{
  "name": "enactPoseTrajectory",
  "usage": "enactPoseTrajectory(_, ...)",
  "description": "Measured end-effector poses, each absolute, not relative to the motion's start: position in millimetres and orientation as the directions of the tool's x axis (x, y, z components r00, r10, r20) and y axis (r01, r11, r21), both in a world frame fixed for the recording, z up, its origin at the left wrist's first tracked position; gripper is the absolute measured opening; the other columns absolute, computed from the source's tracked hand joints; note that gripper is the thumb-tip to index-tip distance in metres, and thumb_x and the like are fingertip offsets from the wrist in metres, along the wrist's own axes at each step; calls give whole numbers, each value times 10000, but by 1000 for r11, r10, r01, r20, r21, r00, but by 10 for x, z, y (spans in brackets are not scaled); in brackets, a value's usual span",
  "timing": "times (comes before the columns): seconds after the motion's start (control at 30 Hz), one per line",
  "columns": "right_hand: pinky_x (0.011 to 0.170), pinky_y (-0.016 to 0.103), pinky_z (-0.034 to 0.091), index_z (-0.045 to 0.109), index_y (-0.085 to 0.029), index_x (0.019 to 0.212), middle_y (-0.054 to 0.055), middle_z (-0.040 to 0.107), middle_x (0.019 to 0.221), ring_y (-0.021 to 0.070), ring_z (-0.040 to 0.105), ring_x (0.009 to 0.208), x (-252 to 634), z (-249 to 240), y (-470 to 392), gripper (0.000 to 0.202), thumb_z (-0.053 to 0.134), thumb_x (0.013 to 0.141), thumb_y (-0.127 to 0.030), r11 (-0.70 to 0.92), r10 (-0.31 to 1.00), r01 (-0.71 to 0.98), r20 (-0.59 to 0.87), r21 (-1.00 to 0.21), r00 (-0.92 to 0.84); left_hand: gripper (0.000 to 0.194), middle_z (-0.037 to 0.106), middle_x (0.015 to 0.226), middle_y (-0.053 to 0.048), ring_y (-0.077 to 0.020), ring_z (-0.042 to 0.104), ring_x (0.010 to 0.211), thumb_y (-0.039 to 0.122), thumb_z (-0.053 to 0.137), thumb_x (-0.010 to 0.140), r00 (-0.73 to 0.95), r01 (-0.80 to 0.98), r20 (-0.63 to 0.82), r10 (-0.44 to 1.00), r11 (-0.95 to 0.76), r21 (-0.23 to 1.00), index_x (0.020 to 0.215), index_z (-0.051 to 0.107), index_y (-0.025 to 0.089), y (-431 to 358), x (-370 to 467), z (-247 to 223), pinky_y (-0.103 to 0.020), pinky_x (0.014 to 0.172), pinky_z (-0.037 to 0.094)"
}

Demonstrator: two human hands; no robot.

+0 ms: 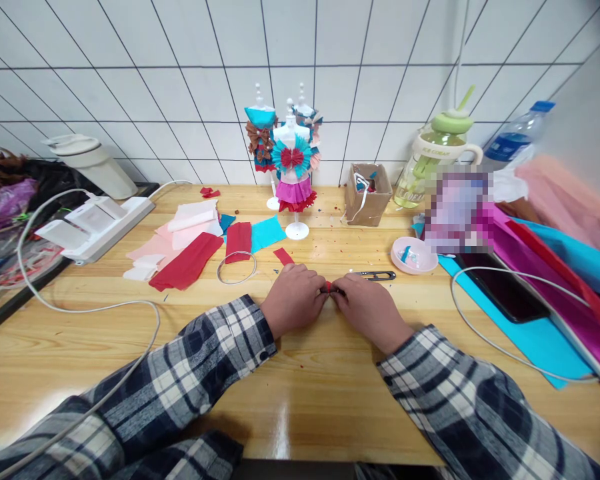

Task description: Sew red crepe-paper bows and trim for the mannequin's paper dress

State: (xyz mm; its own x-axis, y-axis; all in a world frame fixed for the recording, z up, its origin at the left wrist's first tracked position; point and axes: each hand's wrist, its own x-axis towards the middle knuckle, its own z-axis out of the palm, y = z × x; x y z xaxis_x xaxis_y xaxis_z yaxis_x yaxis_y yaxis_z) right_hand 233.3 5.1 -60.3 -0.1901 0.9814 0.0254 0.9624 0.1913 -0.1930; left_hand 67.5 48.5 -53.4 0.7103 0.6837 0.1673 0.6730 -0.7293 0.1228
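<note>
Both hands meet over the middle of the wooden table. My left hand (296, 301) is closed, its fingertips pinching a small piece of red crepe paper (329, 287). From the other side my right hand (370, 310) pinches the same red piece; most of it is hidden by the fingers. Just beyond the right hand lies a pair of black thread snips (377, 275). A small red strip (283, 256) rests past the left hand, near a loop of silvery wire (237, 267). Behind them stand several small white dress forms (297, 231) dressed in coloured crepe paper.
Red crepe sheets (187, 261) and a blue one (269, 234) lie left of centre. A cardboard box (369, 200), a pink dish (414, 256), a green-lidded bottle (443, 157) and a black phone (503, 287) stand or lie rightward. A white power strip (107, 230) sits left, its cable crossing my left sleeve.
</note>
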Motion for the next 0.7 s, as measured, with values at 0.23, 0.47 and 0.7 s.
enactPoseTrajectory(0.23, 576, 258, 291, 602, -235, 910, 12, 626, 874, 142, 570, 766, 2358, -604, 52, 159, 458, 918, -302, 193, 981, 952, 34, -240, -190, 186, 656, 778, -46, -209, 546, 774, 301, 514, 871, 727, 653, 175, 664, -747, 123, 820, 652, 186, 490, 664, -559, -347, 700, 365)
enactPoseTrajectory(0.47, 602, 256, 323, 577, -245, 961, -15, 650, 826, 147, 592, 780, 2440, -609, 78, 147, 528, 873, -352, 70, 996, 917, 82, -392, -41, 224, 648, 754, -36, -200, 540, 756, 326, 505, 893, 756, 619, 177, 631, -776, 123, 814, 677, 205, 518, 647, -555, -348, 692, 347)
enactPoseTrajectory(0.7, 562, 264, 296, 565, -249, 1046, 1, 652, 971, 153, 599, 808, 2447, -600, 109, 188, 528, 863, -264, 42, 989, 966, 146, -256, -5, 208, 653, 767, -27, -195, 547, 772, 318, 506, 901, 780, 581, 173, 602, -798, 158, 868, 695, 238, 548, 644, -557, -342, 704, 347)
